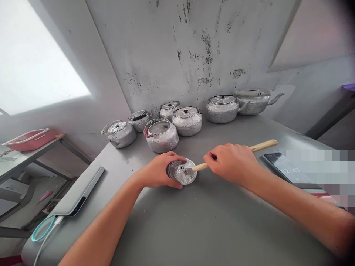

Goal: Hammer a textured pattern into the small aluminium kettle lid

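My left hand (158, 170) is closed around the side of a round, dented silver kettle lid (176, 170), thumb on the near rim and fingers on the far rim. In my right hand (231, 162) is a small hammer (201, 167), gripped by its pale wooden handle. The hammer's grey metal head is over the lid, beside the small hole at its centre; whether it touches cannot be made out. Just behind the lid stands a kettle (162, 140) with its top open and a red and green wrapped handle.
Several lidded silver kettles (187, 123) stand along the back of the grey table (177, 229). A phone (280, 168) showing digits lies at the right. On the left are a white power bank (79, 192) with a cable and a pink basket (33, 140) on another table.
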`<state>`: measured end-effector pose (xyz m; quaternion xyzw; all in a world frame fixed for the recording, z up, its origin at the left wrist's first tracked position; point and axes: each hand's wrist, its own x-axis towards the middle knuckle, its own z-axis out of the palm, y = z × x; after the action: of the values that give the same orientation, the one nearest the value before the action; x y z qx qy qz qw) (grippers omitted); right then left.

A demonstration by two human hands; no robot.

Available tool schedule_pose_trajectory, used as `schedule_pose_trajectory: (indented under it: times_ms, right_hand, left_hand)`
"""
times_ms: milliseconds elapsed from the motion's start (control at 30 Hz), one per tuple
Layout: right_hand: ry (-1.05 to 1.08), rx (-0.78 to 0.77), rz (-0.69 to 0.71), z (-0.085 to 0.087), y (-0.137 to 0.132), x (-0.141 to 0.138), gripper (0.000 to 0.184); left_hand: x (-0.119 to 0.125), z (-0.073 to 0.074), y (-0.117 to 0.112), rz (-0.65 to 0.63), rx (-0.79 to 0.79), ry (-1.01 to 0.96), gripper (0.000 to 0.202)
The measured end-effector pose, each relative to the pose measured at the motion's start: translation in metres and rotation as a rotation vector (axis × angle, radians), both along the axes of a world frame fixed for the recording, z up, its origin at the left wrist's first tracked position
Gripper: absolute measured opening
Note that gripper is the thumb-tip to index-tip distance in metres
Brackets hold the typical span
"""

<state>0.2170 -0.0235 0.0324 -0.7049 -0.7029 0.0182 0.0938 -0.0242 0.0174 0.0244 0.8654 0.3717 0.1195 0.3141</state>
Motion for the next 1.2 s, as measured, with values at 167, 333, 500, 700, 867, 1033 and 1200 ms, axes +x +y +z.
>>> schedule_pose_trajectory:
  times_ms: [167,333,500,700,867,1033,1200]
  right_hand:
    - [0.008,-0.063,0.024,-0.001,0.0002,0.0033,0.038]
    - [-0.003,-0.083,0.033,0.0016,-0.0013,0.0024,0.037]
    - [-0.019,-0.097,0.024,0.0022,-0.0018,0.002,0.037]
    - [-0.018,-0.086,0.034,0.003,-0.0032,0.0016,0.037]
    - [-0.002,-0.083,0.043,0.0028,-0.0034,0.0018,0.036]
    - [0.0,-0.086,0.042,0.0009,-0.0015,0.0027,0.037]
    - [-0.016,-0.09,0.041,-0.0011,-0.0013,0.0035,0.037]
  left_hand:
    - [0.0004,0.0013,-0.0008,-0.007,-0.008,-0.004,0.07]
    - [0.0005,0.0012,-0.0012,-0.002,-0.004,-0.006,0.07]
    - [0.0,0.0004,-0.0009,-0.006,-0.001,-0.01,0.07]
    - [-0.0002,0.0,-0.0004,-0.007,0.006,-0.006,0.071]
    - [0.0,0.0009,-0.0005,-0.013,-0.008,-0.009,0.07]
    - [0.0001,0.0007,-0.0002,-0.01,0.001,0.001,0.072]
    - [-0.0005,0.0002,-0.0002,-0.01,0.004,0.003,0.072]
